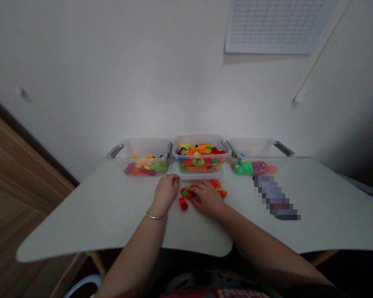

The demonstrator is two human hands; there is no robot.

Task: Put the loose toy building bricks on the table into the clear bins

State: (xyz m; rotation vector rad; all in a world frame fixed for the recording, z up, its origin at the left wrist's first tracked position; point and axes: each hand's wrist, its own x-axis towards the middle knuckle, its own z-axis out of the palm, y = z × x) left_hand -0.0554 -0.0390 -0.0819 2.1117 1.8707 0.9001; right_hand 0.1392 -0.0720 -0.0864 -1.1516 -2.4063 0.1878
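My left hand (166, 192) rests at the front of the middle clear plastic bin (200, 140), its fingertips on the edge of a flat transparent panel (199, 176) and nothing visible in its grip. A thin metal bangle (155, 216) circles that wrist. My right hand (207, 198) lies over a loose group of plastic building bricks, with its fingertips against a multicoloured brick cluster (186, 192). A red-orange brick (182, 203) sits just left of those fingers, and orange bricks (219, 188) lie beyond the knuckles.
Two more clear bins with metal handles flank the middle one: the left bin (146, 145) and the right bin (251, 147). All hold coloured pieces. A pixelated, blurred object (275, 198) lies on the white table (96, 215), whose edges curve away on both sides.
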